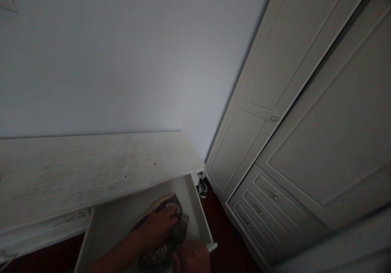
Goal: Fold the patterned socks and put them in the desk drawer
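Observation:
A pulled-out white drawer of the dresser holds a bundle of dark patterned cloth items. My left hand reaches over the drawer's left side and rests on the bundle, its fingers curled at the top of the cloth near a pale loop. Near the drawer's front right corner, my right hand is closed beside the lower part of the bundle. Dim light and the frame's edge hide what its fingers hold, if anything.
The whitish dresser top has worn marks and runs along a pale wall. A white wardrobe with small drawers stands at the right. Shoes lie on the dark red floor between them.

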`<action>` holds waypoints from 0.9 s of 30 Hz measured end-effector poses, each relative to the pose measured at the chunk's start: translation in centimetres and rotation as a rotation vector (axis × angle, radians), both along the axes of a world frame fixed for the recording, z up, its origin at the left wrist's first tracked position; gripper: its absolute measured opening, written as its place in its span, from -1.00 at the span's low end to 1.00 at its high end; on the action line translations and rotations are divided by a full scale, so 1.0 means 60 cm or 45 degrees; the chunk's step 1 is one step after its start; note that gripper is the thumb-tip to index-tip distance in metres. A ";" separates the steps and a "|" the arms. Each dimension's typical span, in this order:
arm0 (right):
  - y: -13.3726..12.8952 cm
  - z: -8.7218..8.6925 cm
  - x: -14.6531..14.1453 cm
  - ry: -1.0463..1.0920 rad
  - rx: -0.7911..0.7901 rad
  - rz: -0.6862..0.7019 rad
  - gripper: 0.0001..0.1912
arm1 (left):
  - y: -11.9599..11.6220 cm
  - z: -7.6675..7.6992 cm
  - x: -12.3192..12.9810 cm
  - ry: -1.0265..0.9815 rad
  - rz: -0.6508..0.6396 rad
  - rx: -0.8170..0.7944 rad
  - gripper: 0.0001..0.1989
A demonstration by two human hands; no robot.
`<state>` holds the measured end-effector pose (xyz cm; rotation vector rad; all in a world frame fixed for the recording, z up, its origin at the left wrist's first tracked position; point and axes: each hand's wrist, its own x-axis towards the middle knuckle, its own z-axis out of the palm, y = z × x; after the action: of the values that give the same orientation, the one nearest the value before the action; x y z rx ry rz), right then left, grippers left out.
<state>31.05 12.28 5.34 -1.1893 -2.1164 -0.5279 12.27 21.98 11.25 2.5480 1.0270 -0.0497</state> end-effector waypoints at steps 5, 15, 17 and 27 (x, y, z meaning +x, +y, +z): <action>-0.001 0.007 -0.003 0.002 0.026 -0.006 -0.57 | -0.045 -0.031 -0.117 0.100 0.163 -0.072 -0.25; -0.009 0.018 -0.002 0.013 -0.015 0.004 -0.64 | -0.068 -0.003 -0.163 0.484 0.570 0.140 -0.20; -0.009 0.017 -0.003 0.045 0.011 -0.006 -0.66 | -0.044 0.006 -0.149 0.443 0.634 0.216 -0.24; -0.013 0.024 -0.009 0.144 0.026 0.028 -0.60 | 0.057 0.026 -0.005 0.161 0.482 0.270 -0.48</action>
<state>30.51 11.49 6.76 -1.1562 -2.0217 -0.4601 11.99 25.40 12.83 2.5103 1.6251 0.0025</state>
